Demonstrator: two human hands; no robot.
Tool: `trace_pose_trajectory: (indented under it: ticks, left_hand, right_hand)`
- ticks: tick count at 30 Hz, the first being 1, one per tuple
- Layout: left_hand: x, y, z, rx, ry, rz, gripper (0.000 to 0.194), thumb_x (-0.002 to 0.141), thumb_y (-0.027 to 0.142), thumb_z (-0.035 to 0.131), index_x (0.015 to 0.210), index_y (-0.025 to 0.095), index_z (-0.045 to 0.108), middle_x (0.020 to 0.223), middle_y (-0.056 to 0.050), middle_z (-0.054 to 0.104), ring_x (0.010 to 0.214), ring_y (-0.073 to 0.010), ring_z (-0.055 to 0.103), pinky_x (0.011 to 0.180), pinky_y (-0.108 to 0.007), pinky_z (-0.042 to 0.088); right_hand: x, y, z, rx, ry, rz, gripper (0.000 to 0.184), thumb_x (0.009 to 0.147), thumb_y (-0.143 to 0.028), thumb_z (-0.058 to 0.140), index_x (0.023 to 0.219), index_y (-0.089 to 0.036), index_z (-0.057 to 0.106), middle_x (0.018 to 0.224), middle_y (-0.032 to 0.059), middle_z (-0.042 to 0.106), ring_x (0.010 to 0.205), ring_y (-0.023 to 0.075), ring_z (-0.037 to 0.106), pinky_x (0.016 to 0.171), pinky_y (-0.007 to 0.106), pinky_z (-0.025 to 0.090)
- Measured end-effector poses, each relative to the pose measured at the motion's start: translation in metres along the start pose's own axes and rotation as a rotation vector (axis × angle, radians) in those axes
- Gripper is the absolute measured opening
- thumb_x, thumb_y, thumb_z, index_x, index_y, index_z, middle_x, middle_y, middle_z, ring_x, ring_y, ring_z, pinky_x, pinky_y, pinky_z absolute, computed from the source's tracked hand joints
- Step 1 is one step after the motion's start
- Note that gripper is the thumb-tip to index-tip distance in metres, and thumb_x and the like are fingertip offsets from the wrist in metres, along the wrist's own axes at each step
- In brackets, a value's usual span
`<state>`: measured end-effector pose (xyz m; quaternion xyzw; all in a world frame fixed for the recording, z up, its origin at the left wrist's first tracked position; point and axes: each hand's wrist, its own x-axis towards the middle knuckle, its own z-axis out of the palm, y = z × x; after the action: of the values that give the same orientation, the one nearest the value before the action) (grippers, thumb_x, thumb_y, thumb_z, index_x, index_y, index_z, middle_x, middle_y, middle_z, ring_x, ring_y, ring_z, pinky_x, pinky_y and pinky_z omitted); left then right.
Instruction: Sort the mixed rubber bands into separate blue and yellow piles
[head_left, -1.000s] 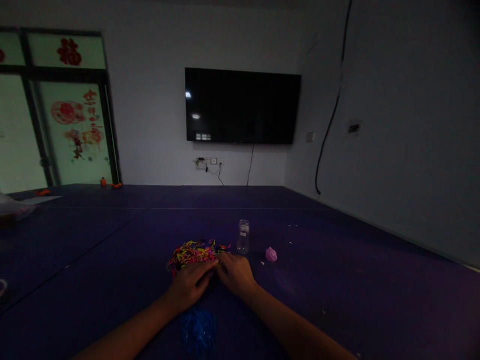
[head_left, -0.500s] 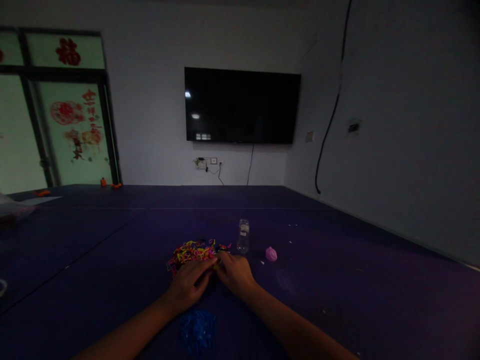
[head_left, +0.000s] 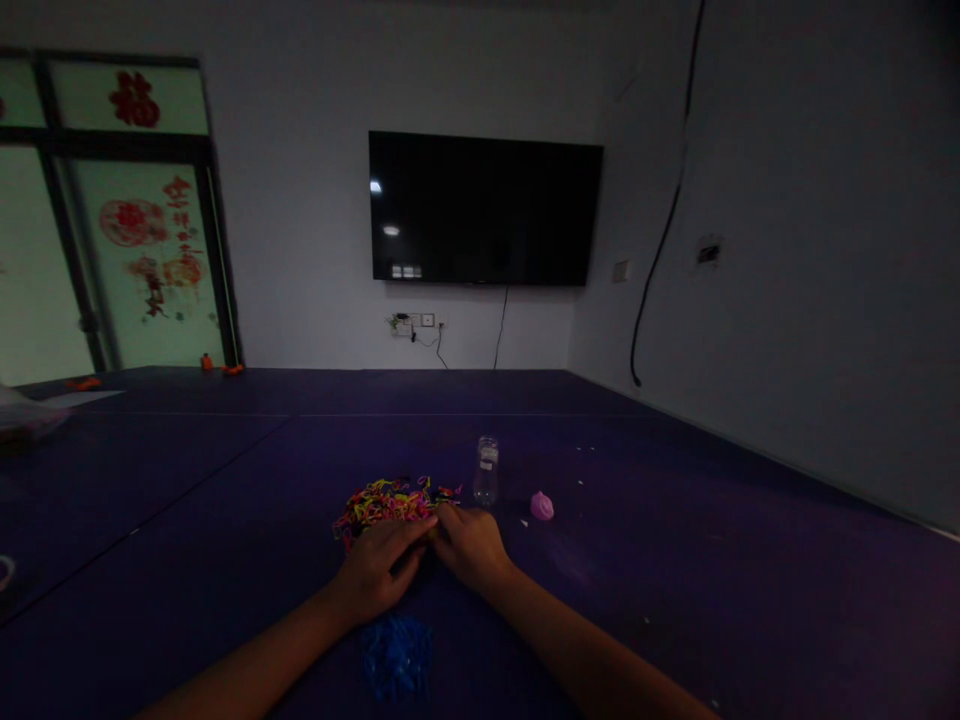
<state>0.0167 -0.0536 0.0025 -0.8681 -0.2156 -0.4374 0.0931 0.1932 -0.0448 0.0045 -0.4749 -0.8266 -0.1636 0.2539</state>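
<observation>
My left hand [head_left: 381, 568] and my right hand [head_left: 471, 545] meet at the fingertips over the near edge of a pile of small colourful loops [head_left: 384, 503], which look like rubber bands in yellow, pink, red and black. Both hands are closed in a pinch. A yellowish bit shows between them, too small and dark to name. Just beyond my right hand a clear bottle [head_left: 486, 478] stands upright with a small label. To its right rests a pink, pointed lump [head_left: 541, 506]. A heap of blue strips or bands [head_left: 397, 655] lies close to me, between my forearms.
All this rests on a wide dark purple surface [head_left: 247, 530] with seams and scattered white scraps. At the far left are a pale plastic bag [head_left: 30, 415] and orange items [head_left: 82, 383]. A television [head_left: 486, 210] hangs on the back wall, and a black cable [head_left: 660, 250] hangs at right.
Little differs. My hands keep their place by the pile, with only tiny finger shifts, and the whole view has moved very slightly.
</observation>
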Motion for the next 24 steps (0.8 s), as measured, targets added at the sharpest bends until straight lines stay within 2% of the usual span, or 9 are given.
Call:
trace_pose_trajectory:
  ticks: [7, 14, 18, 21, 24]
  left_hand:
    - [-0.002, 0.000, 0.000, 0.040, -0.002, 0.000, 0.044, 0.086, 0.016, 0.044, 0.130, 0.023, 0.040, 0.105, -0.007, 0.065, 0.092, -0.0183, 0.063, 0.080, -0.031, 0.052]
    - [-0.002, 0.000, 0.000, 0.045, -0.007, 0.002, 0.045, 0.086, 0.015, 0.043, 0.130, 0.022, 0.040, 0.102, -0.007, 0.066, 0.091, -0.0190, 0.063, 0.081, -0.032, 0.051]
    - [-0.002, 0.000, 0.001, 0.054, 0.002, -0.004, 0.042, 0.086, 0.015, 0.044, 0.127, 0.022, 0.043, 0.101, -0.007, 0.067, 0.090, -0.0189, 0.064, 0.080, -0.032, 0.051]
    - [-0.001, -0.006, 0.003, 0.077, 0.081, -0.113, 0.036, 0.085, 0.018, 0.046, 0.121, 0.021, 0.050, 0.100, -0.008, 0.067, 0.088, -0.0196, 0.064, 0.080, -0.033, 0.051]
    - [0.000, -0.018, 0.003, 0.089, 0.173, -0.352, 0.027, 0.084, 0.020, 0.048, 0.109, 0.021, 0.056, 0.093, -0.006, 0.068, 0.084, -0.0202, 0.065, 0.077, -0.035, 0.052]
  right_hand:
    - [-0.001, 0.003, 0.003, 0.035, 0.034, -0.006, 0.010, 0.084, -0.023, 0.043, 0.084, -0.019, 0.052, 0.077, 0.0041, 0.064, 0.065, 0.0161, 0.060, 0.055, 0.022, 0.036]
    - [-0.001, 0.003, 0.005, -0.010, -0.048, -0.030, 0.012, 0.081, -0.019, 0.044, 0.090, -0.017, 0.052, 0.079, 0.0059, 0.065, 0.067, 0.0175, 0.061, 0.056, 0.023, 0.036]
    - [0.000, 0.002, 0.002, 0.007, -0.041, -0.010, 0.012, 0.082, -0.022, 0.044, 0.089, -0.018, 0.052, 0.077, 0.0047, 0.066, 0.066, 0.0172, 0.061, 0.055, 0.023, 0.035]
    - [0.000, 0.000, 0.000, 0.035, -0.019, 0.005, 0.011, 0.083, -0.023, 0.044, 0.089, -0.019, 0.052, 0.078, 0.0038, 0.066, 0.065, 0.0160, 0.061, 0.055, 0.022, 0.035]
    - [0.000, 0.000, -0.001, 0.054, -0.019, 0.027, 0.010, 0.082, -0.021, 0.045, 0.088, -0.019, 0.052, 0.078, 0.0034, 0.066, 0.066, 0.0153, 0.061, 0.055, 0.021, 0.034]
